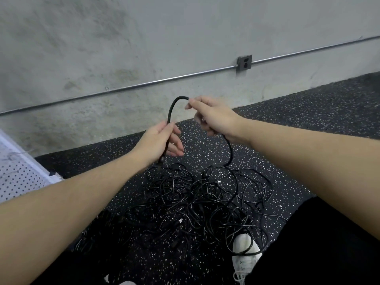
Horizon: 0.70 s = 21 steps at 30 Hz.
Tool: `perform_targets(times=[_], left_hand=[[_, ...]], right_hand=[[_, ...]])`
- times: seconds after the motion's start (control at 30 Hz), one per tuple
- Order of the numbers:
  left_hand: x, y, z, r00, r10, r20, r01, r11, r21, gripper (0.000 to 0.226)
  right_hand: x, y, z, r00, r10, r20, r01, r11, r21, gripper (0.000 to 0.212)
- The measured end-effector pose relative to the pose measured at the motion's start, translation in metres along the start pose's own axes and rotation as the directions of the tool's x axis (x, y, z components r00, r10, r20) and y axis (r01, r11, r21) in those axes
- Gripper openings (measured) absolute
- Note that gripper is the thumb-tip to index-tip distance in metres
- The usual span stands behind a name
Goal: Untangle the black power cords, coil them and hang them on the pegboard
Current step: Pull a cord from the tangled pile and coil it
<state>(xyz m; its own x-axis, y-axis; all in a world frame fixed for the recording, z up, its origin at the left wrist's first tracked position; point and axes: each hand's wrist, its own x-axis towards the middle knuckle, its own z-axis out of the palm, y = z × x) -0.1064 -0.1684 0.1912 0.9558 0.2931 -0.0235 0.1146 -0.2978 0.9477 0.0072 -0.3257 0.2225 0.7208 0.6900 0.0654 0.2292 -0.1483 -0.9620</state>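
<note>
A tangled heap of black power cords lies on the speckled floor in front of me. One thick black cord arches up between my hands. My left hand grips its lower part, with the cord running down past the palm toward the heap. My right hand pinches the top of the arch between thumb and forefinger; the cord passes under this hand and curves down into the heap. The white pegboard shows at the left edge, lying low and tilted.
A concrete wall stands close ahead, with a metal conduit and an outlet box on it. My white shoe sits on the black speckled rubber floor at the lower right, with cords over it. My dark trouser leg fills the bottom right.
</note>
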Motion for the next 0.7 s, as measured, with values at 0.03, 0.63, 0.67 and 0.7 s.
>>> perform_targets(times=[0.03, 0.63, 0.67, 0.7], left_hand=[[-0.003, -0.002, -0.002, 1.0, 0.001, -0.003, -0.001, 0.999, 0.05, 0.032], [-0.035, -0.011, -0.031, 0.997, -0.042, -0.068, 0.046, 0.997, 0.063, 0.039], [-0.036, -0.012, -0.033, 0.996, -0.053, -0.07, 0.056, 0.997, 0.045, 0.039], [-0.037, -0.012, -0.036, 0.997, -0.061, -0.057, 0.063, 0.997, 0.033, 0.036]], right_hand=[[0.001, 0.0, 0.005, 1.0, 0.015, 0.012, -0.014, 0.996, -0.091, 0.025], [0.028, -0.033, 0.104, 0.989, 0.135, 0.054, -0.146, 0.918, 0.369, 0.031], [0.028, -0.036, 0.108, 0.985, 0.15, 0.081, -0.17, 0.895, 0.411, 0.031], [0.028, -0.037, 0.112, 0.982, 0.161, 0.101, -0.189, 0.877, 0.441, 0.031]])
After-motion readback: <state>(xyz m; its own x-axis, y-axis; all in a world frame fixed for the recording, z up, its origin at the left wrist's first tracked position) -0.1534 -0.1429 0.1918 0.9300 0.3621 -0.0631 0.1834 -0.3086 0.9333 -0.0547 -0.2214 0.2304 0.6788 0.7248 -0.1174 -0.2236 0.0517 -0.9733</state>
